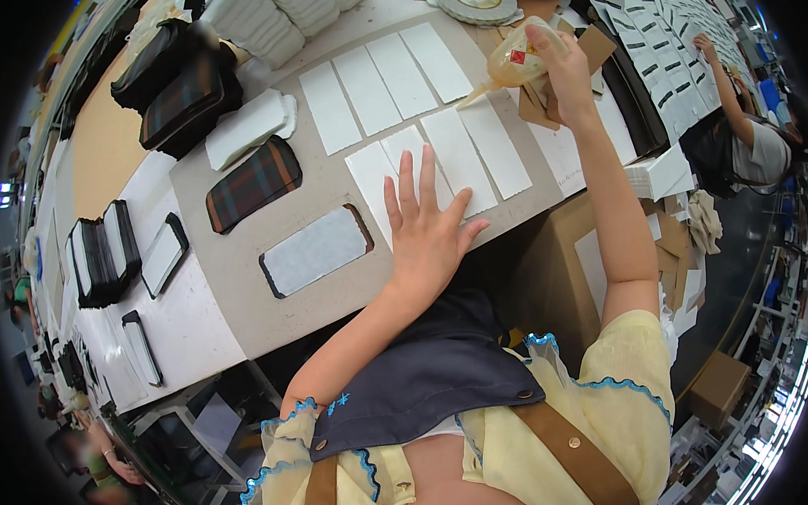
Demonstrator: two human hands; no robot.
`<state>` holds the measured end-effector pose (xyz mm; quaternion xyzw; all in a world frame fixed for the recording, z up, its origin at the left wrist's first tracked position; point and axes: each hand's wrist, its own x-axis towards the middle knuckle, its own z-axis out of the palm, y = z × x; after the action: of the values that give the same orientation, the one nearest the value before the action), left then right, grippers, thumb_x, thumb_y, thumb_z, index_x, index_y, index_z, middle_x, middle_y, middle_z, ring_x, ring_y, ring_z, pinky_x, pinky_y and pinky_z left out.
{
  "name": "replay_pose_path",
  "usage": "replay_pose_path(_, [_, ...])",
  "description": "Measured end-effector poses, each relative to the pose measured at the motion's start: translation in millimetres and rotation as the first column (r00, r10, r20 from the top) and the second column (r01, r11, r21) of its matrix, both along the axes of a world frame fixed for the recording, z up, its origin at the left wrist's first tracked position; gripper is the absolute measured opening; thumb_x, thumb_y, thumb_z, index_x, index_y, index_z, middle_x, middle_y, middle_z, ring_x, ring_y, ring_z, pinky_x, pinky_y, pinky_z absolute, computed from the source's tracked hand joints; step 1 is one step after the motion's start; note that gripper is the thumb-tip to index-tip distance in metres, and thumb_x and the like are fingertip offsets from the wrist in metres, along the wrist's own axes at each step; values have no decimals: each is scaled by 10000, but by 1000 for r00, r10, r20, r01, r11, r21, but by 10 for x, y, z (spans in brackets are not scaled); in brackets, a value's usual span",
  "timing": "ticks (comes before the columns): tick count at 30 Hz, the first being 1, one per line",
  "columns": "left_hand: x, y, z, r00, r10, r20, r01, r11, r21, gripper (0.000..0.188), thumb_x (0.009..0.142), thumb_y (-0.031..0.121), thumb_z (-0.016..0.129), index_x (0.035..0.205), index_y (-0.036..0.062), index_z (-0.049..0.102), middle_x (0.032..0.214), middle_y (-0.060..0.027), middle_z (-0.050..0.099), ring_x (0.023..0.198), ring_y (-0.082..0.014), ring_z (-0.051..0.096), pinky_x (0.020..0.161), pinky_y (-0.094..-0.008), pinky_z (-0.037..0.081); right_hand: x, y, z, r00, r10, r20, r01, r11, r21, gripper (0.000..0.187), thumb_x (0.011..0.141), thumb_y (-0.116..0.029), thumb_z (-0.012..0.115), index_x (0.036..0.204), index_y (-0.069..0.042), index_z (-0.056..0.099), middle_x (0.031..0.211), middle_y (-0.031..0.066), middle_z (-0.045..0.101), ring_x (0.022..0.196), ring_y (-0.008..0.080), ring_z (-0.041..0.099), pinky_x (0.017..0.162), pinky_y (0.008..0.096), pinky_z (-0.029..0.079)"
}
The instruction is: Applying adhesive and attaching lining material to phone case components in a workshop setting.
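Note:
My right hand [567, 80] is wrapped around a translucent, yellowish squeeze bottle [510, 64], tilted with its thin nozzle pointing down and left. The nozzle tip is over or at the top edge of the white rectangular pieces [497, 147] in the nearer row; I cannot tell if it touches. Fingers spread, my left hand [429, 231] lies over the left pieces of that row and partly hides them. Behind is a second row of white pieces [367, 89]. Left of my left hand lie a dark-edged panel with a white face [315, 251] and a plaid panel [253, 185].
Stacked dark plaid panels [191, 103] and a white stack [248, 129] stand at the left. Tape rolls [478, 0] lie at the back. Cardboard boxes [554, 276] stand below the right table edge. Another person [755, 149] works at the far right beside many white pieces.

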<state>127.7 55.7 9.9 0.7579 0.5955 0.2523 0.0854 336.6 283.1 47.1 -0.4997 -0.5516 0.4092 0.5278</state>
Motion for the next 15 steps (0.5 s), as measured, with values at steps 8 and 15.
replay_pose_path(8, [25,7,-22,1000,27,-11,-27,999,19,388,861,434,782,1171,204,738,1680,-220,222,1562,-469,127,1237,-626,130,161,-115,67,979,70,193,-59,996,-61,661,857,-554,815,1135,25,657,993,94,717,876,137,711,756,268,573])
replay_pose_path(15, [35,10,-35,999,39,-13,-39,999,29,385,847,435,795,1158,212,747,1678,-205,237,1565,-460,124,1241,-617,131,302,-425,151,963,84,255,-52,990,-129,669,851,-579,809,1121,16,664,960,85,714,857,130,702,748,276,561])
